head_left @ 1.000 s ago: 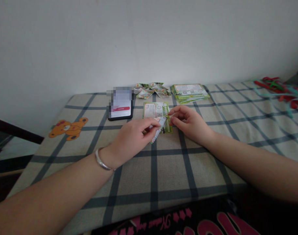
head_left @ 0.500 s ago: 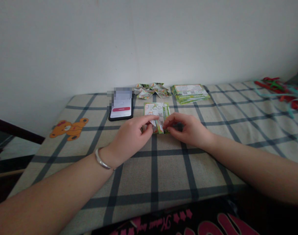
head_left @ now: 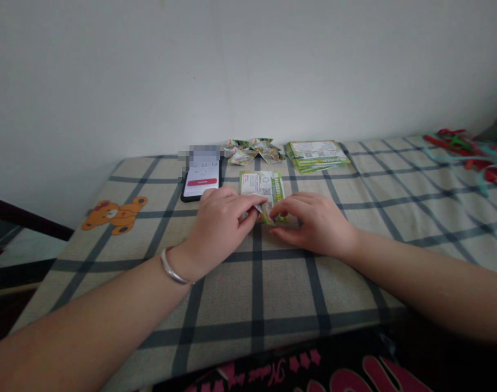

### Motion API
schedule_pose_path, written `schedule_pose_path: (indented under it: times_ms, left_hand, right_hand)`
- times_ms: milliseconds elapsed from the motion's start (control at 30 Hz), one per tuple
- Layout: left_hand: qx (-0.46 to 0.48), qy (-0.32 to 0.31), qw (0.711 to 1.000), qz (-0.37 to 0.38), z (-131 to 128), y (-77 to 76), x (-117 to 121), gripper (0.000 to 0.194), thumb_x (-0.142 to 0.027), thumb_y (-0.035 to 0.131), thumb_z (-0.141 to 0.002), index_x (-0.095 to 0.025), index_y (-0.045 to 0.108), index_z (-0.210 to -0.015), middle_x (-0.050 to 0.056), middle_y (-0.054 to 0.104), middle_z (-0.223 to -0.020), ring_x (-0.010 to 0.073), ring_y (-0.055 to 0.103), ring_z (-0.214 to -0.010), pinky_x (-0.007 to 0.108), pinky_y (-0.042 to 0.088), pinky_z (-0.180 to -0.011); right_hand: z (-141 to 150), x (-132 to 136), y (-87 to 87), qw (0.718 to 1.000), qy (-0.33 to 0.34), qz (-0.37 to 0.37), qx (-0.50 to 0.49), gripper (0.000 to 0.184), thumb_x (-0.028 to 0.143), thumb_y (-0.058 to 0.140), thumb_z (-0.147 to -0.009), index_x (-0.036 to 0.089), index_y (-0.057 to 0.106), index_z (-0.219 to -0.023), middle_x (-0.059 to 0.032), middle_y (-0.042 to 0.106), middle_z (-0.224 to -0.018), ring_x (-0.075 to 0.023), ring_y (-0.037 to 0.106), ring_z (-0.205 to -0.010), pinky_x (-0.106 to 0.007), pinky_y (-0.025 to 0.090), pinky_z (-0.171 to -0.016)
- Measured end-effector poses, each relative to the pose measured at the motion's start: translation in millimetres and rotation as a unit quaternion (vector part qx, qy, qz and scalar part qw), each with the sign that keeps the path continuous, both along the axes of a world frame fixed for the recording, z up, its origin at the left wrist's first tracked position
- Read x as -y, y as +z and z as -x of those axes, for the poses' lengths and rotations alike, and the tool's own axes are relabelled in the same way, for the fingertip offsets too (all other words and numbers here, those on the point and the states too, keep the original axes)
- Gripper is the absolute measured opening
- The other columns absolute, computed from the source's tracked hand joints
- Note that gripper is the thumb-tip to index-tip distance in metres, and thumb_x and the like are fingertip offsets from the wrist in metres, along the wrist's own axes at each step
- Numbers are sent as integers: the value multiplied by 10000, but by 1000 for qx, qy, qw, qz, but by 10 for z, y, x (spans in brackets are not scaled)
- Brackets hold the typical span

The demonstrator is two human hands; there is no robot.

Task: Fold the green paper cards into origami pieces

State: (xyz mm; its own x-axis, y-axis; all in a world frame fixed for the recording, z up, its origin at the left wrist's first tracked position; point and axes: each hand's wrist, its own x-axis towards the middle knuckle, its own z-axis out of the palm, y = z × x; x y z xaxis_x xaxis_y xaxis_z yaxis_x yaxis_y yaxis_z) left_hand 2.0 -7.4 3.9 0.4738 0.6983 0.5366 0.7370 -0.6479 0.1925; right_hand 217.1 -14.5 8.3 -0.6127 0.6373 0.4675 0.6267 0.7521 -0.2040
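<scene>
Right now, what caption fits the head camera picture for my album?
Left hand and right hand at a green card, folded papers behind it.

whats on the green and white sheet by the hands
Over the sheet: parts of the left hand and right hand, plus apparently a small folded paper. The left hand hides the sheet's near left corner and some of that paper.

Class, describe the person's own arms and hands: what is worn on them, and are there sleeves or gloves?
The left hand is ungloved, and a shiny, silver-coloured bangle rings its wrist. The right hand is ungloved too, with no bracelet visible. No sleeve shows on either forearm. The nails are too small to judge for polish.
</scene>
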Motion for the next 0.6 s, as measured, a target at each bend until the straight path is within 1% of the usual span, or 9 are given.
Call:
schedule_pose_path:
  times_ms: [67,167,233,333,433,533,600]
  left_hand:
    - [-22,10,999,-28,5,14,12,216,-227,587,-887,-279,719,-1051,21,702,-841,225,585,-833,414,413,-796]
    - [-18,30,997,-62,15,16,29,170,-265,622,-869,-308,743,-982,39,603,-810,229,530,-815,414,392,-763]
    - [-4,44,995,-95,17,6,32,141,-286,650,-850,-317,754,-942,54,542,-854,238,505,-845,411,394,-756]
    - [16,36,992,-121,11,-6,27,124,-280,650,-853,-300,750,-924,73,527,-1000,251,497,-971,425,414,-827]
    - [32,6,994,-104,1,6,19,129,-238,619,-871,-266,729,-934,75,560,-1083,243,520,-1041,425,424,-894]
    - [39,-39,996,-64,-5,31,18,125,-219,587,-890,-227,698,-949,56,643,-1052,223,570,-1029,408,434,-909]
    - [42,-51,997,-38,-7,43,24,113,-228,584,-894,-215,678,-955,37,686,-1000,216,599,-1001,404,437,-908]
  right_hand:
    - [-1,9,-2,1000,-5,-2,1,131,306,601,-853,197,630,-920,-27,698,-823,-180,641,-766,-296,430,-670]
    - [-6,14,-2,1000,-6,12,-3,88,248,568,-849,197,620,-900,-31,701,-821,-182,645,-766,-298,437,-676]
    - [-8,11,-2,999,-11,27,-21,70,222,566,-836,200,613,-884,-31,702,-822,-183,648,-772,-300,445,-688]
    - [-7,0,-7,995,-19,63,-71,72,186,572,-818,204,611,-875,-30,710,-848,-178,652,-791,-295,456,-699]
    - [-7,-20,-26,985,-20,111,-130,43,188,576,-824,198,609,-848,-29,703,-826,-163,644,-750,-280,454,-662]
    - [-12,-57,-54,970,-14,162,-181,46,228,592,-842,192,594,-814,-21,679,-772,-148,620,-707,-268,449,-630]
    - [-18,-86,-73,961,-8,186,-203,60,235,606,-842,191,586,-807,-13,668,-764,-143,607,-708,-266,448,-634]
